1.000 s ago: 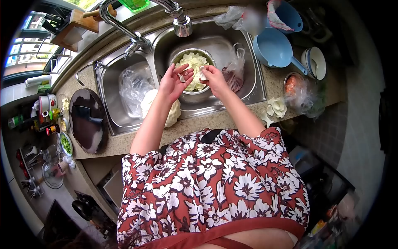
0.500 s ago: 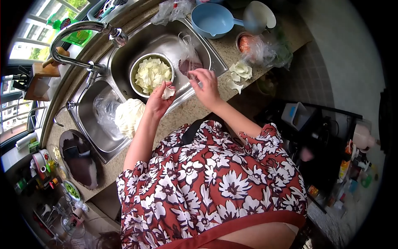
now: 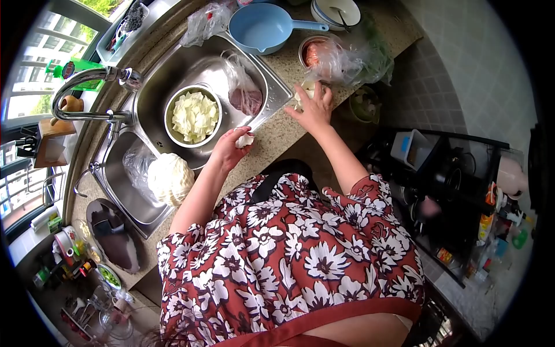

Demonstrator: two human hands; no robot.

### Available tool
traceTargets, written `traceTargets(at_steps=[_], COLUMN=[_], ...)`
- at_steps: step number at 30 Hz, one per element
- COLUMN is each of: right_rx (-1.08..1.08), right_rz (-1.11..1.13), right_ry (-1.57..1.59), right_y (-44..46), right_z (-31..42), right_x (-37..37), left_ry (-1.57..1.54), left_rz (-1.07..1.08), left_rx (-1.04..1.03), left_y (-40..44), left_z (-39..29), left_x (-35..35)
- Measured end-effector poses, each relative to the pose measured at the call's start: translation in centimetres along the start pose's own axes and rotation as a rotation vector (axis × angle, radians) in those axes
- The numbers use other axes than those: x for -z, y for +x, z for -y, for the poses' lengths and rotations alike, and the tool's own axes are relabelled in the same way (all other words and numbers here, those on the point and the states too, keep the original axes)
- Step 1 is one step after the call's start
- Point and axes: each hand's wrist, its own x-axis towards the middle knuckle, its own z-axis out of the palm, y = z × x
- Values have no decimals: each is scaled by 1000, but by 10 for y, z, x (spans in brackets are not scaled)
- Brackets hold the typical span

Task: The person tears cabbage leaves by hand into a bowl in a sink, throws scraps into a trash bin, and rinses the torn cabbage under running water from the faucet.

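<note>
Between the fingers of my left hand [image 3: 227, 151], at the sink's front edge, is a small pale cabbage leaf piece [image 3: 245, 140]. My right hand [image 3: 315, 111] reaches over the counter with fingers bent and apart, above pale cabbage scraps [image 3: 303, 92] it partly covers; contact is unclear. A metal bowl [image 3: 167, 128] in the large sink basin holds cut cabbage leaves [image 3: 193, 117]. Beside it rests a dark reddish lump in a clear plastic bag [image 3: 245, 99]. A whole pale cabbage [image 3: 171, 179] sits at the small basin, near my left forearm.
A blue long-handled scoop [image 3: 260, 29] and a bowl of orange-pink food [image 3: 314, 53] stand behind my right hand, beside crumpled plastic bags [image 3: 347, 61]. The faucet [image 3: 87, 115] arches over the sink at left. A bin [image 3: 364, 105] stands below the counter edge.
My right hand has moved right, from above the sink to the cabbage scraps on the counter. My left hand has drawn away from the bowl, still pinching the leaf piece. The view has shifted.
</note>
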Motion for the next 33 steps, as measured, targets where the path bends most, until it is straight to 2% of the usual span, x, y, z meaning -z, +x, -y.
traceTargets(at_steps=[3,6,17,21,23,24,26,27,29,30,31,33], right_rx=[26,21,209,143,110,112,-198,-197,-443,-482,-476,-516], right_rz=[-86,-81,-347,-437,-476,-475,-292,-294,-143,-46,-51,116], right_ry=[-106,-6,219,301,516,512,1082,1080,1638,1734,1731,2078], right_y=[-6,-7,8,7,7,7,5,3,1,-1,-2,-10], right_z=[27,24,1,3,15,14,14,17,21,20,18,16], right_x=[-13,-25,-39,-22,-26,-33,-47,-43,-31,-22,-18,-11], left_ry=[2,17,129,146,143,140,82,81,38,55,56,26], left_rz=[-4,-5,50,45,90,93,60,63,79,95,102,128], left_rx=[-3,-1,-4,8,5,5,6,6,20,-3,-6,-34], left_y=[2,2,10,13,18,20,28,33,42,38,39,42], left_z=[-4,0,2,2,-3,-3,-1,1,3,1,-1,-2], left_x=[16,9,-27,-26,-11,-12,-17,-19,-26,-31,-36,-41])
